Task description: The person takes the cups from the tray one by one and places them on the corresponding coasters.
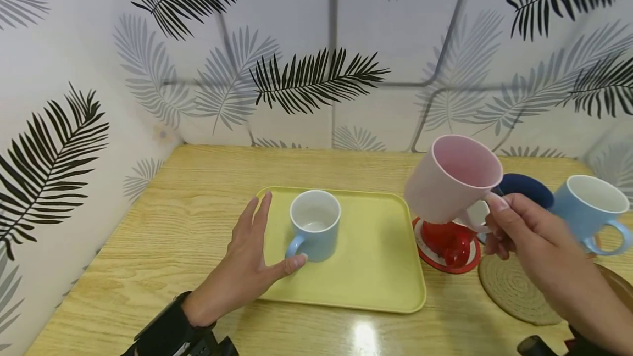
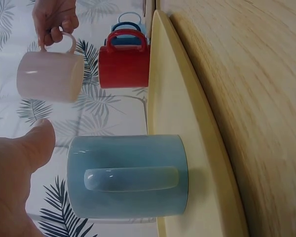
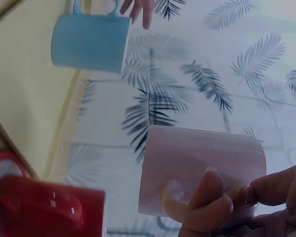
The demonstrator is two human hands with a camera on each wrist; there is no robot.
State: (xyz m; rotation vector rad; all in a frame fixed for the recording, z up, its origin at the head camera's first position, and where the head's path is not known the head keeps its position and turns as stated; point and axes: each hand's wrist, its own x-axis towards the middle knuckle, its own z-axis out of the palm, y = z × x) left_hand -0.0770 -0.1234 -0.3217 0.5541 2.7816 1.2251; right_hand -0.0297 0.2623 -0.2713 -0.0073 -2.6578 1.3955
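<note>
A pink mug (image 1: 445,185) hangs in the air right of the yellow tray (image 1: 376,268), tilted, its handle pinched by my right hand (image 1: 539,240). Below it, a red mug (image 1: 447,243) stands on a red-rimmed coaster (image 1: 449,269), partly hidden by the pink one. On the tray's left half a light blue mug (image 1: 321,235) sits upright, handle toward my left hand (image 1: 252,257). That hand is spread at the mug's left side, thumb tip close to the handle and fingers straight. In the left wrist view the thumb (image 2: 37,145) appears apart from the blue mug (image 2: 128,207).
Farther right stand another light blue mug (image 1: 588,207) and a dark blue mug (image 1: 526,188), partly hidden. A round woven mat (image 1: 514,290) lies beneath my right forearm, beside a brown round edge (image 1: 618,284). A leaf-patterned curtain (image 1: 296,114) rises behind the wooden table (image 1: 163,235).
</note>
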